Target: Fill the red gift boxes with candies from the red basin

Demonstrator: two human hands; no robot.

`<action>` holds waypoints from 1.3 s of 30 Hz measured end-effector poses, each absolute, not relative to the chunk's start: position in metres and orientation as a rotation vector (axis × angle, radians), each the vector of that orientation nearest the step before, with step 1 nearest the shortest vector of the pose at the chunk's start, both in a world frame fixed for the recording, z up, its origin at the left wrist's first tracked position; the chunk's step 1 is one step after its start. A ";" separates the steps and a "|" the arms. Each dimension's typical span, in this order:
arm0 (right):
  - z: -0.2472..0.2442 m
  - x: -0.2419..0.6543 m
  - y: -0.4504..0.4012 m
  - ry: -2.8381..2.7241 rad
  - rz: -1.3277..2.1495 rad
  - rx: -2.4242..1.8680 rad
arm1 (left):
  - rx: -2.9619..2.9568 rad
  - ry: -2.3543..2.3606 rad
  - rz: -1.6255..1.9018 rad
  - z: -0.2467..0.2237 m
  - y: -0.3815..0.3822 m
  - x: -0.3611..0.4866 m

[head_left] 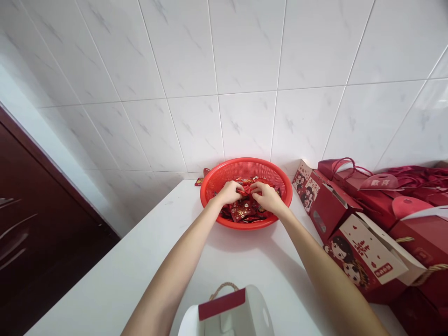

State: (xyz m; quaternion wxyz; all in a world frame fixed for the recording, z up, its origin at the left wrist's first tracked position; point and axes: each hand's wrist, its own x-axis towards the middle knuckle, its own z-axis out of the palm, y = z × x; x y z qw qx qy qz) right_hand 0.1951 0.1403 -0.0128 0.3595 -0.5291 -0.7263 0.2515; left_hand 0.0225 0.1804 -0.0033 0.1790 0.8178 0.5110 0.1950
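Note:
A red plastic basket (247, 226) with perforated walls stands on the white table near the tiled wall. Small red wrapped packets (241, 210) fill its bottom. Both hands are inside the basket, over the packets. My left hand (230, 192) has its fingers closed on a red packet. Just right of it, my right hand (266, 196) has its fingers curled together at the red wrappers; what they hold cannot be made out. At the bottom centre, nearest to me, an open box (227, 310) with white insides and a rope handle stands between my forearms.
Several red and cream gift boxes (371, 252) with rope handles crowd the right side of the white table (154, 247). A small red packet (199, 182) lies behind the basket's left side. Dark red door (42, 210) at left.

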 end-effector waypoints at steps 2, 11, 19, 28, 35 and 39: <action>-0.014 0.196 0.143 -1.821 0.660 -1.316 | 2.167 1.329 0.738 -0.003 0.183 0.023; -0.021 0.197 0.148 -1.810 0.830 -1.209 | 2.028 1.204 0.793 -0.006 0.185 0.023; -0.018 0.198 0.146 -1.882 0.775 -1.154 | 2.004 1.144 0.695 -0.007 0.184 0.023; -0.014 0.200 0.146 -1.825 0.633 -1.230 | 1.843 1.133 0.769 -0.005 0.180 0.024; -0.019 0.198 0.146 -1.867 0.725 -1.160 | 1.758 0.997 0.880 -0.006 0.181 0.024; -0.020 0.198 0.148 -1.831 0.693 -1.116 | 1.669 0.946 1.001 -0.005 0.181 0.023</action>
